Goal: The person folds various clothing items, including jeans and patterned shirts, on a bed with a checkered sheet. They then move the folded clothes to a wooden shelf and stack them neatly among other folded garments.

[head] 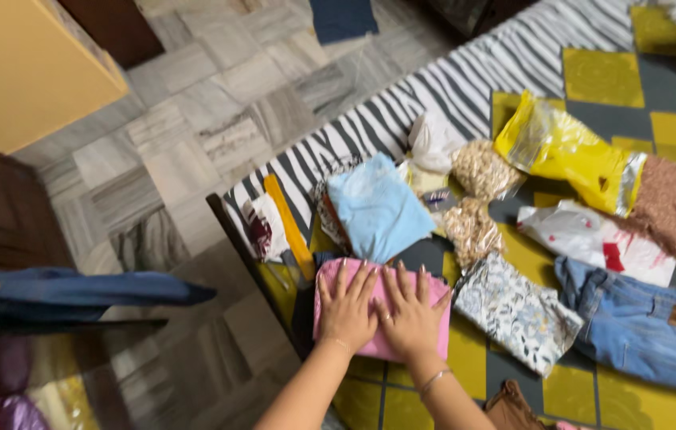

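Note:
Both of my hands lie flat, palms down, on a folded pink cloth (433,287) at the near corner of a bed. My left hand (347,306) presses its left half and my right hand (411,312), with a ring and a thin bangle, presses its right half. The fingers are spread. Just beyond the pink cloth sits a folded light blue cloth (378,209). A folded floral grey-and-white cloth (513,306) lies to the right, and blue jeans (640,326) farther right.
The bed has a yellow-and-grey patterned cover (601,76) and a zebra-striped sheet (449,80). On it lie a yellow plastic bag (569,151), clear bags of pale contents (477,171), and a white bag (593,239). Marble floor (195,143) lies to the left, with a yellow cabinet (19,64).

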